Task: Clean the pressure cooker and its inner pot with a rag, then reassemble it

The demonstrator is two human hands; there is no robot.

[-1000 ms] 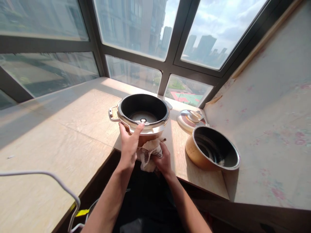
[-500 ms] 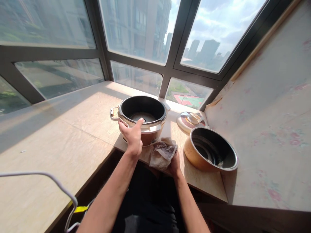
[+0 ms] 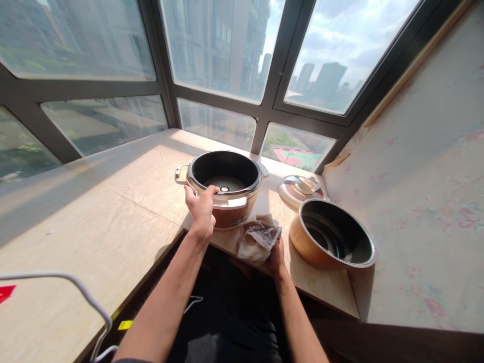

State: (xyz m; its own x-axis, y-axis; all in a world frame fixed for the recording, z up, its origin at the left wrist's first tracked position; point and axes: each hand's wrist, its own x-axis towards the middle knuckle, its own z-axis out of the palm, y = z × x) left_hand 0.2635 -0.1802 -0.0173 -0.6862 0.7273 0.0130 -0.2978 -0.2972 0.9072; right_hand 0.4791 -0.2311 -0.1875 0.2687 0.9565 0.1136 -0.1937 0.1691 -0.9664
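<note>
A round cooker body (image 3: 231,201) with a dark inside stands on the beige counter (image 3: 113,212) by the window. My left hand (image 3: 200,209) grips its near rim, thumb over the edge. Just right of it, my right hand (image 3: 276,257) is closed on a crumpled brownish cloth (image 3: 257,239) that lies against the cooker's lower side at the counter's front edge.
A separate inner pot (image 3: 333,237) sits to the right, near the papered wall (image 3: 423,176). A round lid (image 3: 300,187) lies behind it. A white cord (image 3: 75,287) loops at the lower left. Dark window frames close off the back.
My right hand has slid the cloth from under the cooker's front out to its right side. My left hand keeps its hold on the rim.
</note>
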